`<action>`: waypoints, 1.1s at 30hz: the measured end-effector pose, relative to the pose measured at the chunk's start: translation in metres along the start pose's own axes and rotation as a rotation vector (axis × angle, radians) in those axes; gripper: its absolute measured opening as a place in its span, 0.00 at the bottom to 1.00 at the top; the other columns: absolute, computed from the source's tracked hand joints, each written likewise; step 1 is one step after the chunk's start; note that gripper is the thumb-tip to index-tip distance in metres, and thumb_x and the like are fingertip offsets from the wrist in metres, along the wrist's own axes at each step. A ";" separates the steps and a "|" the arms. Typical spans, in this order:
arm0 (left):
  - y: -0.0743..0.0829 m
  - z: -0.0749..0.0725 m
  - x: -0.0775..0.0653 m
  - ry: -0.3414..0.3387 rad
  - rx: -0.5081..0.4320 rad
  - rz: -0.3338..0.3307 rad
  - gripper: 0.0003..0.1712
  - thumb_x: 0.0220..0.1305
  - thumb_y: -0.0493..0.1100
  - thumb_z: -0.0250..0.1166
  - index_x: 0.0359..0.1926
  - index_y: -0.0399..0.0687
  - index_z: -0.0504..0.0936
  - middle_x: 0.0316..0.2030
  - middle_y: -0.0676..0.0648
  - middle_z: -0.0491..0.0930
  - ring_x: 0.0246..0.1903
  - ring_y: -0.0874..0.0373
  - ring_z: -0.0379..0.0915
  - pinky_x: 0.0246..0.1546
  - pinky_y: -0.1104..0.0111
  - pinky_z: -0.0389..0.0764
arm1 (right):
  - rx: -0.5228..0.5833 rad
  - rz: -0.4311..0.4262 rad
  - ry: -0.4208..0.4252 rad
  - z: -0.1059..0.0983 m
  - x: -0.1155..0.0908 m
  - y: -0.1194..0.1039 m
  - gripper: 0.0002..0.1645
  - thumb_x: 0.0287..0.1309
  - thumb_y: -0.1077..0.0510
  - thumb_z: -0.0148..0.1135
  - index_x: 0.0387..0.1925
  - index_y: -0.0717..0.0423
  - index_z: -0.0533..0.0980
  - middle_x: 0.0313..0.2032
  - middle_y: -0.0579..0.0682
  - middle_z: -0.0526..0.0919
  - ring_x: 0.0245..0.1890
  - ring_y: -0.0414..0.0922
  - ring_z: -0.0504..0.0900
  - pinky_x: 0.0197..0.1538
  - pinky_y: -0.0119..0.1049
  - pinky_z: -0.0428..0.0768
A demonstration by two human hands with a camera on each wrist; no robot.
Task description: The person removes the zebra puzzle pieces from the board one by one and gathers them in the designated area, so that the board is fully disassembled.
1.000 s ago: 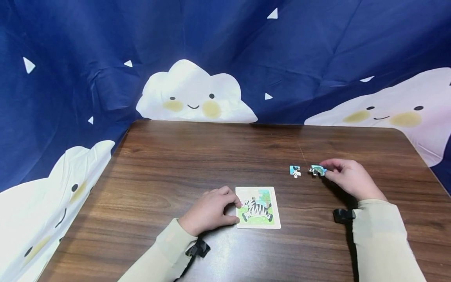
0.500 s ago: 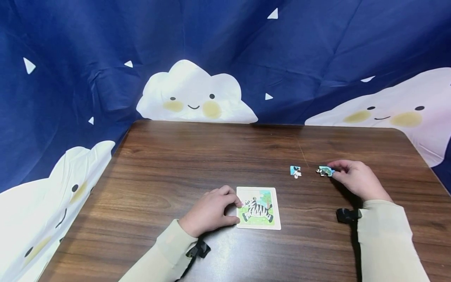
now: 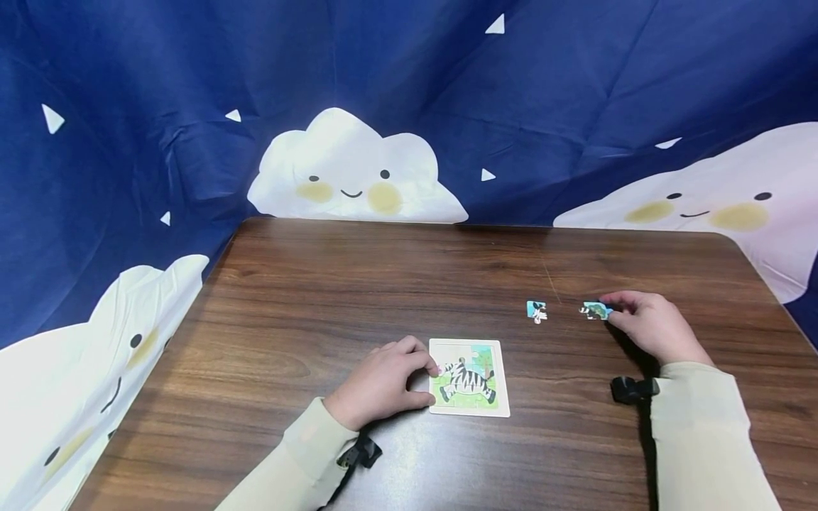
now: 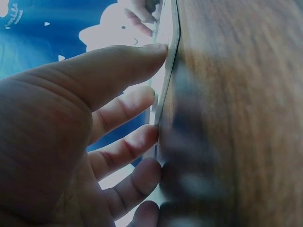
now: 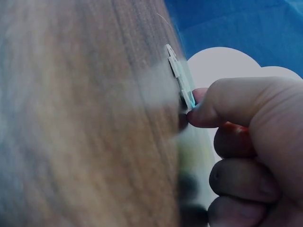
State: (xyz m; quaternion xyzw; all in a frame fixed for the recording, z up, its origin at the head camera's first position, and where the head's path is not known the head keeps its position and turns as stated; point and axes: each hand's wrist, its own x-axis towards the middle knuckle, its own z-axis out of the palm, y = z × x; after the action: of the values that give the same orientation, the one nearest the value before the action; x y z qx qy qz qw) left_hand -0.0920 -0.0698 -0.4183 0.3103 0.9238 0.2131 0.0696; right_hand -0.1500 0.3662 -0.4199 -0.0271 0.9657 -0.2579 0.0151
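In the head view, a square zebra jigsaw puzzle (image 3: 469, 377) lies on the table in a white frame. Its upper left part shows a pale bare area. My left hand (image 3: 386, 380) is at the frame's left edge, thumb and index fingertips resting on it; the left wrist view shows the thumb (image 4: 137, 59) against that edge and the other fingers loosely spread. Farther right, my right hand (image 3: 655, 325) pinches a jigsaw piece (image 3: 596, 311) by its right end between thumb and index finger. The right wrist view shows this piece (image 5: 182, 80) edge-on, close to the tabletop.
A second jigsaw piece (image 3: 537, 311), blue with black and white, lies left of the held one. All this is on a brown wooden table (image 3: 358, 277). Behind its far edge hangs a blue curtain (image 3: 524, 85) with smiling clouds.
My right hand has moved a short way right, taking its jigsaw piece along and widening the gap to the second piece. The left hand and the puzzle frame stay nearly still.
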 end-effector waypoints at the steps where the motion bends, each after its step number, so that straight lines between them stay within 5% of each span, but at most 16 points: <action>1: 0.000 0.000 0.000 -0.001 0.000 -0.001 0.18 0.55 0.56 0.75 0.46 0.63 0.84 0.47 0.61 0.75 0.45 0.61 0.73 0.47 0.59 0.73 | 0.002 0.000 0.000 0.000 0.000 0.000 0.16 0.63 0.60 0.63 0.50 0.66 0.80 0.29 0.49 0.81 0.30 0.46 0.72 0.34 0.39 0.68; 14: 0.000 -0.001 0.000 -0.002 -0.012 0.004 0.17 0.56 0.56 0.75 0.46 0.63 0.84 0.48 0.61 0.75 0.44 0.61 0.73 0.48 0.58 0.73 | 0.049 -0.046 0.093 0.001 -0.004 -0.014 0.14 0.64 0.60 0.61 0.48 0.62 0.81 0.24 0.46 0.74 0.23 0.39 0.68 0.29 0.34 0.65; 23: -0.001 0.001 0.000 0.010 -0.003 0.010 0.18 0.54 0.55 0.75 0.45 0.62 0.84 0.48 0.60 0.75 0.45 0.61 0.74 0.48 0.58 0.73 | 0.056 -0.097 0.063 0.008 -0.003 -0.045 0.12 0.64 0.57 0.62 0.46 0.58 0.83 0.27 0.45 0.78 0.29 0.42 0.72 0.33 0.32 0.69; 33: -0.001 0.001 0.000 0.016 -0.005 0.008 0.18 0.53 0.55 0.76 0.45 0.62 0.84 0.47 0.61 0.75 0.44 0.61 0.73 0.47 0.59 0.73 | 0.084 -0.163 -0.016 0.025 -0.002 -0.086 0.09 0.61 0.58 0.67 0.43 0.55 0.84 0.22 0.44 0.72 0.24 0.41 0.69 0.30 0.35 0.66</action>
State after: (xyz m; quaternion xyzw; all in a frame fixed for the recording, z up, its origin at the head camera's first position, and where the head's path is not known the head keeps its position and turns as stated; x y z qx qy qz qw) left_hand -0.0926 -0.0704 -0.4197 0.3121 0.9226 0.2180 0.0618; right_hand -0.1426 0.2791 -0.3989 -0.1069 0.9485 -0.2981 0.0029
